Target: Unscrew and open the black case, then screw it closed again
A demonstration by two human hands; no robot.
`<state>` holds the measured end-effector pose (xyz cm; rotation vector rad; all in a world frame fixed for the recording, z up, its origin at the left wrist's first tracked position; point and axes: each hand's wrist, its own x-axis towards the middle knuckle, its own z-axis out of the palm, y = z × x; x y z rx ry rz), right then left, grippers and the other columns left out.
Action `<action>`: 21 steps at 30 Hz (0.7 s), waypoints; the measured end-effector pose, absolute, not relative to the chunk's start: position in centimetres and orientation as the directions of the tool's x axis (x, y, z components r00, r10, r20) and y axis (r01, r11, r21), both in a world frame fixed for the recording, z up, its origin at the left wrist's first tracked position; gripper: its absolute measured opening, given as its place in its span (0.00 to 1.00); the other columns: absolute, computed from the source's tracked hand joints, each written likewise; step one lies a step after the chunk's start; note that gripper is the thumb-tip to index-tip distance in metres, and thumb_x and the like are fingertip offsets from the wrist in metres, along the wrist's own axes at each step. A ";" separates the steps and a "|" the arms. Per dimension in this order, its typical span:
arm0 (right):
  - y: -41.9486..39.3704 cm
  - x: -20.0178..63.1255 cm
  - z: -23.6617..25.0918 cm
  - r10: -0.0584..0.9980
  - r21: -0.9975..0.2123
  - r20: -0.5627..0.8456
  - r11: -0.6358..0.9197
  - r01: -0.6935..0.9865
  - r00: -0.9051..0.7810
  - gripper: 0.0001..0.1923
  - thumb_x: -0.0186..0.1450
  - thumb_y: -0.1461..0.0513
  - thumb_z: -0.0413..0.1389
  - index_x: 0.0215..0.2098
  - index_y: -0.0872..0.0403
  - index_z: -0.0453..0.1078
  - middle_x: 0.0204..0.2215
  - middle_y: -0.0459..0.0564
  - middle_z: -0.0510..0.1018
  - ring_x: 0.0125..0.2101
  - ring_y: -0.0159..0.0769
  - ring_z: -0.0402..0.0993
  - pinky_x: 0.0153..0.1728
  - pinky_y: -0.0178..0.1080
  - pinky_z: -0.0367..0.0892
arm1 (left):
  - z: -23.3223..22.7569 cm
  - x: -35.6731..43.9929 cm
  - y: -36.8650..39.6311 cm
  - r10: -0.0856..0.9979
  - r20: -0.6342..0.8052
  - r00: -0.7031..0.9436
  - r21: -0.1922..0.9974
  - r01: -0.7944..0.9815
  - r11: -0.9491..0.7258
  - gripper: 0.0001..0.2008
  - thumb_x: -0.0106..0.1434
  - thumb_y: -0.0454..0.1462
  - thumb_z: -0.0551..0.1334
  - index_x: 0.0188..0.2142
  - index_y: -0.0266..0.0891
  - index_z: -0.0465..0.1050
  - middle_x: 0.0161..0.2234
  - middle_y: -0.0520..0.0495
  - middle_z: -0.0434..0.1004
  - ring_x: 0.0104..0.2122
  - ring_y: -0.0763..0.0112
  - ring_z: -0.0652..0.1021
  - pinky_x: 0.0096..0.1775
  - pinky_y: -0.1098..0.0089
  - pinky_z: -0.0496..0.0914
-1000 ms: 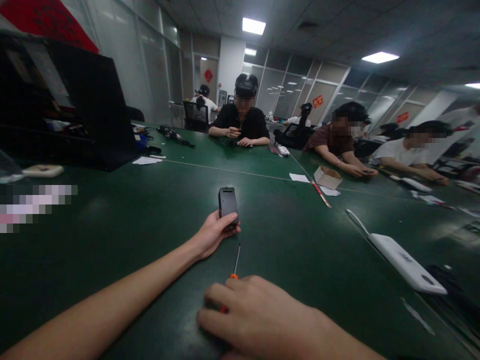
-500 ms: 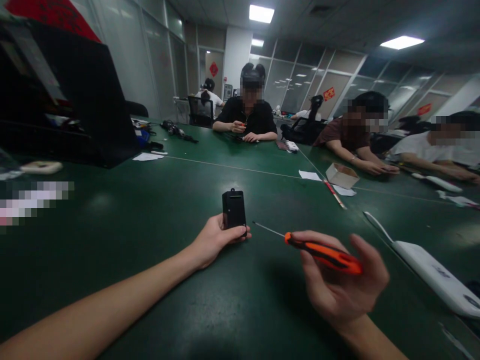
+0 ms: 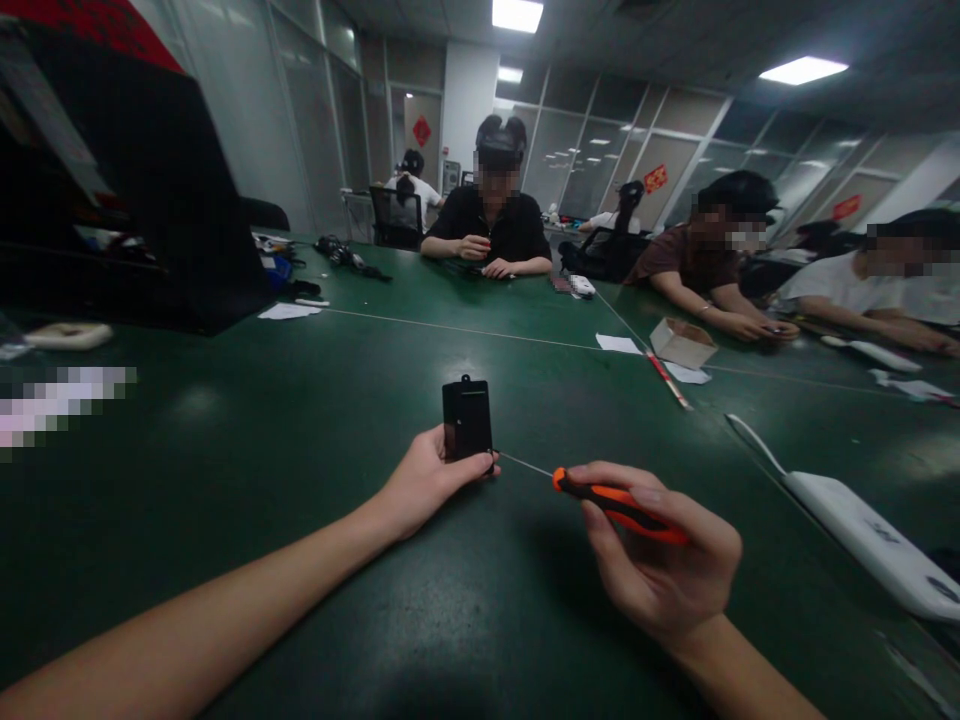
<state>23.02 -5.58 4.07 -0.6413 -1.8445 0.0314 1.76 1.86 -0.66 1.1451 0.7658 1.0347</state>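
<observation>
A small black box-shaped device (image 3: 466,418) stands upright on the green table (image 3: 300,430), and my left hand (image 3: 424,482) grips its lower end. My right hand (image 3: 660,560) holds an orange-and-black screwdriver (image 3: 611,503) by the handle. Its thin metal shaft points left, with the tip close to the lower right corner of the device. Whether the tip touches the device I cannot tell.
A white flat device (image 3: 862,530) with a cable lies at right. A small cardboard box (image 3: 681,343), papers and a red pen (image 3: 670,380) sit farther back. A black case (image 3: 135,190) stands at left. Several people sit along the far and right sides of the table.
My right hand picked the screwdriver up off the table, raised it to the right, then brought its tip leftward toward the device. My left hand kept its grip.
</observation>
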 end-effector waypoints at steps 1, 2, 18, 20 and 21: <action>-5.5 23.1 4.1 0.431 -0.317 0.873 0.856 0.408 -0.228 0.33 0.59 0.79 0.56 0.57 0.47 0.59 0.44 0.52 0.78 0.41 0.41 0.80 0.37 0.47 0.81 | -0.6 1.8 1.8 0.934 0.021 0.356 0.964 -0.254 0.075 0.19 0.56 0.41 0.71 0.43 0.33 0.72 0.41 0.37 0.81 0.39 0.61 0.82 0.44 0.63 0.74; -5.5 23.1 4.2 0.425 -0.311 0.876 0.860 0.405 -0.230 0.34 0.59 0.79 0.56 0.58 0.47 0.59 0.44 0.52 0.78 0.41 0.41 0.80 0.37 0.47 0.81 | -0.6 1.8 1.8 0.934 0.021 0.355 0.965 -0.252 0.074 0.19 0.56 0.41 0.71 0.43 0.33 0.72 0.41 0.37 0.81 0.39 0.61 0.82 0.44 0.63 0.74; -5.8 23.0 4.7 0.520 -0.390 0.821 0.812 0.434 -0.236 0.13 0.62 0.72 0.59 0.42 0.51 0.67 0.39 0.53 0.81 0.41 0.45 0.81 0.36 0.45 0.81 | -0.6 1.6 1.5 0.969 0.091 0.228 0.994 -0.082 -0.074 0.17 0.57 0.42 0.69 0.42 0.36 0.71 0.39 0.44 0.79 0.37 0.64 0.78 0.38 0.68 0.71; -5.8 23.3 4.7 0.544 -0.374 0.811 0.764 0.526 -0.214 0.09 0.66 0.69 0.57 0.43 0.53 0.68 0.40 0.54 0.82 0.39 0.43 0.82 0.36 0.43 0.81 | -0.6 1.6 1.5 0.972 0.123 0.200 0.990 -0.095 -0.106 0.18 0.57 0.40 0.69 0.45 0.37 0.70 0.42 0.44 0.78 0.40 0.64 0.77 0.40 0.69 0.70; -5.7 23.4 4.7 0.561 -0.361 0.801 0.730 0.580 -0.209 0.09 0.67 0.69 0.56 0.45 0.53 0.69 0.41 0.54 0.82 0.37 0.42 0.83 0.35 0.42 0.81 | -0.5 1.6 1.5 0.973 0.128 0.190 0.988 -0.107 -0.109 0.19 0.57 0.40 0.69 0.46 0.37 0.69 0.43 0.44 0.78 0.41 0.64 0.77 0.41 0.69 0.70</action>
